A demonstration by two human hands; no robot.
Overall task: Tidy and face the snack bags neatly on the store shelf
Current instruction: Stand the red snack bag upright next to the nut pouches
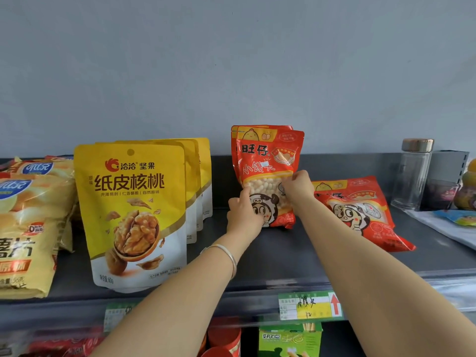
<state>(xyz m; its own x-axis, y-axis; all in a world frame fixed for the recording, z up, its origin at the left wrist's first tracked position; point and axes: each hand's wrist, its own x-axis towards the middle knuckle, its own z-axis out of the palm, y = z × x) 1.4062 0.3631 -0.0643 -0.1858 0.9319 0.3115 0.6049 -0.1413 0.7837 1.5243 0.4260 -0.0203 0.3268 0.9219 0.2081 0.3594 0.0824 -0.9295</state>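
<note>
An upright red snack bag [268,161] with a clear window of small white balls stands at the back of the dark shelf [283,258], another red bag right behind it. My left hand [243,210] grips its lower left side. My right hand [297,185] pinches its right edge at mid height. A matching red bag [360,210] lies flat on the shelf to the right. A row of yellow walnut pouches [134,215] stands upright to the left, facing forward. Yellow potato chip bags [28,228] sit at the far left.
A clear bottle with a copper cap [413,173] stands at the back right, next to a grey box [448,166] and other items. Price tags [309,305] hang on the shelf's front rail. A green box [289,340] and red cups sit on the shelf below.
</note>
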